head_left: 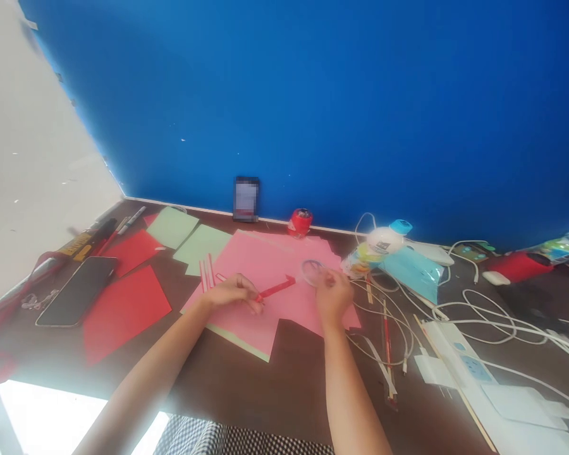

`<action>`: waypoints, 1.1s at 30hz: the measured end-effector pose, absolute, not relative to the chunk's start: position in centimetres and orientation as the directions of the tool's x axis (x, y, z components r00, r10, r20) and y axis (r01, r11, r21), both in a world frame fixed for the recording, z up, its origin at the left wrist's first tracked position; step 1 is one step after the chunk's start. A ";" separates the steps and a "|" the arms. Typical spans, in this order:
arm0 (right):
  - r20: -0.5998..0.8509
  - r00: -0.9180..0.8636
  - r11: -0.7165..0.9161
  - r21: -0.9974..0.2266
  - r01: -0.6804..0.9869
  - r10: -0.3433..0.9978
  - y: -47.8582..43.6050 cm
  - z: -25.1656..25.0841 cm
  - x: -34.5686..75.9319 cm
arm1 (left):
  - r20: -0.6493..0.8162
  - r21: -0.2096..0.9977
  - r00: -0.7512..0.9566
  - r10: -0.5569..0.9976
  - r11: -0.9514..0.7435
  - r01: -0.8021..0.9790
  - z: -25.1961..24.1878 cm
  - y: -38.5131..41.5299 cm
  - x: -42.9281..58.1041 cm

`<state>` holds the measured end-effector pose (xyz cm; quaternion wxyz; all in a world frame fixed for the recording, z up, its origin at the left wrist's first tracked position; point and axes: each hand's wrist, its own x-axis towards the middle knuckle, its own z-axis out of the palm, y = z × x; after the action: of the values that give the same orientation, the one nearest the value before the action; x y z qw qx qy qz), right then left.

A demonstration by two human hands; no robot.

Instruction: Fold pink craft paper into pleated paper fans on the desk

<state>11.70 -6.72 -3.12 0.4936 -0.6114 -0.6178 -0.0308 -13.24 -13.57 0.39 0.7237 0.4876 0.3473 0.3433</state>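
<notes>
My left hand (pixel 237 294) is closed, its fingers pinching a folded red paper strip (pixel 279 288) that points to the right over the pink paper sheets (pixel 260 259). Behind that hand, several narrow red strips (pixel 207 273) lie side by side. Over the right part of the pink paper, my right hand (pixel 334 296) has its fingers pinched together; what they hold is hidden. At its left edge is a ring that looks like a roll of clear tape (pixel 303 270). Whether the fingers grip it, I cannot tell.
Red sheets (pixel 128 309), green sheets (pixel 173 226) and a phone (pixel 78 291) lie left. Against the blue wall stand another phone (pixel 245 199) and a red round object (pixel 300 222). To the right are a white bottle (pixel 377 246), loose cables (pixel 408 335) and a power strip (pixel 459 354).
</notes>
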 end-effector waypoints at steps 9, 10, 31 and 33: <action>0.654 0.484 0.060 -0.628 0.776 0.581 -5.2 -4.1 17.7 | -0.195 0.833 0.490 0.850 0.407 -0.374 -1.0 -13.2 -15.2; 0.664 0.474 0.072 -0.620 0.781 0.578 -5.2 -4.0 17.8 | -0.199 0.833 0.485 0.852 0.408 -0.375 -1.0 -13.2 -15.2; 0.524 -0.316 0.611 -0.705 0.360 0.791 -12.7 -1.7 4.5 | -0.267 0.844 0.558 0.786 0.470 -0.258 -0.1 -13.3 -14.0; 0.552 -0.315 0.636 -0.674 0.376 0.772 -12.6 -1.5 4.7 | -0.270 0.865 0.555 0.787 0.452 -0.220 0.1 -13.3 -13.8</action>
<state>4.71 -12.62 -1.52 0.4556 -0.3675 -0.7811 0.2172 -13.81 -13.31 0.06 0.7793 0.4122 0.3441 0.3229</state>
